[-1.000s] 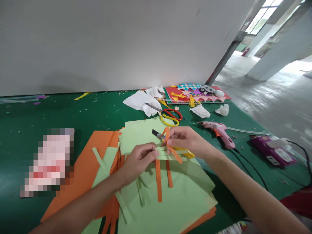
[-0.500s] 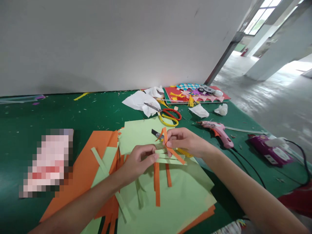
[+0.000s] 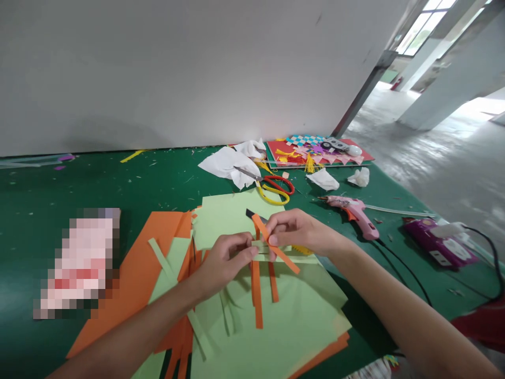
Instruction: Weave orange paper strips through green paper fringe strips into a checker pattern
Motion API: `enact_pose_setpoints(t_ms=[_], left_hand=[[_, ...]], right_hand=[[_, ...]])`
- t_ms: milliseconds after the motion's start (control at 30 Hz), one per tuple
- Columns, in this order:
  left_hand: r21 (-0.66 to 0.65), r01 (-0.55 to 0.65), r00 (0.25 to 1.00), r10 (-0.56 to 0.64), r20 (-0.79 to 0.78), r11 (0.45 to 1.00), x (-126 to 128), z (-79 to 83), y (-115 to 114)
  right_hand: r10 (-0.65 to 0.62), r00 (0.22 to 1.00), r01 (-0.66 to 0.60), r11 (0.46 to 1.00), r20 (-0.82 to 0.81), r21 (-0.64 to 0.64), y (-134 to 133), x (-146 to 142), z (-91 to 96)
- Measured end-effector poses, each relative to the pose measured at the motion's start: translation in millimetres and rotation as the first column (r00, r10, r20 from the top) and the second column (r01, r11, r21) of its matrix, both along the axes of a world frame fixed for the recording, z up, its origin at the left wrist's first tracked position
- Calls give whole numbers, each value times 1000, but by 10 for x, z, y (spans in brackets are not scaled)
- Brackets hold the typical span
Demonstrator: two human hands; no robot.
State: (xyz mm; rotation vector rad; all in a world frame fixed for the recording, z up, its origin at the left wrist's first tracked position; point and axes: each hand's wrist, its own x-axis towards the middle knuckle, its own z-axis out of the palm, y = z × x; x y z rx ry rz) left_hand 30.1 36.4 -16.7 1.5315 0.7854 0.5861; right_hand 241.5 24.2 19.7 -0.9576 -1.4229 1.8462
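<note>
My left hand [image 3: 232, 258] pinches the left end of some pale green paper strips [image 3: 303, 258], thumb and fingers closed. My right hand [image 3: 294, 231] is closed on an orange paper strip [image 3: 288, 259], which slants down to the right across the green ones. More orange strips [image 3: 257, 300] hang down below the green strips between my hands. Under both hands lie light green paper sheets [image 3: 276, 321]. A utility knife [image 3: 250, 213] is partly hidden behind the right hand.
Scissors [image 3: 282, 184] lie beyond my hands, beside white crumpled tissue [image 3: 224, 163]. A pink glue gun [image 3: 355, 213] and a purple power strip [image 3: 437, 242] are on the right. Orange sheets [image 3: 130, 268] and a pixelated pink item [image 3: 81, 263] lie on the left. A wall [image 3: 177, 68] rises behind.
The orange strip in my right hand has tilted, its upper end swinging left and its lower end shifting slightly down. My left hand stays nearly in place on the green strips.
</note>
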Motion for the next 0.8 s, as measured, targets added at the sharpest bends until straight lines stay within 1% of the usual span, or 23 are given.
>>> enact_pose_setpoints(t_ms=[67,233,433,567,800], left_hand=[[-2,-14,1000,14,-4,1000,6,17,-6],[-6,-20,999,19,-48,1000,28,87,-14],[72,-3,997,8,-75,997,50,91,-17],[85,10,996,-3,-89,996,50,80,-18],[100,0,997,8,-75,995,44,113,-25]], right_hand=[[7,1000,-7,1000,12,3,-7,-3,-2],[-41,998,40,998,36,52,-6,-14,-11],[-76,993,65,990,85,125,10,-20,-13],[-69,994,59,991,80,122,4,-18,-1],[-71,994,60,990,85,131,5,8,14]])
